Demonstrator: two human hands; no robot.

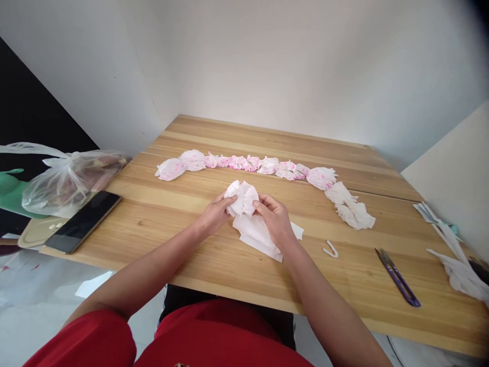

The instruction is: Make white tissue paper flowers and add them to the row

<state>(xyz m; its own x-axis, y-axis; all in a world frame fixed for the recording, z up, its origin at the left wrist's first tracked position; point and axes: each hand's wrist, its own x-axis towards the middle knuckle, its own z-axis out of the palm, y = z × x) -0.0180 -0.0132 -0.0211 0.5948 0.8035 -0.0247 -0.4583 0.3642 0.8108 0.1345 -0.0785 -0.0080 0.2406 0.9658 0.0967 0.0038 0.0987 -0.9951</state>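
Note:
Between my two hands is a white paper flower (243, 198), its gathered petals faintly pink at the top. My left hand (217, 213) pinches its left edge, thumb in front. On the other side my right hand (273, 216) grips the flower's right edge between thumb and fingers. Beneath them a flat piece of white paper (256, 237) lies on the table, partly covered by my right hand and wrist. A small bent white strip (330, 250) rests to the right, and farther right lie purple-handled thread snips (398, 278).
A curved row of pink-and-white crumpled paper pieces (240, 163) stretches across the wooden table (153, 224). At the left edge are a black phone (84, 221) and a tied clear plastic bag (72, 183). White plastic scraps (460, 272) lie at the right edge.

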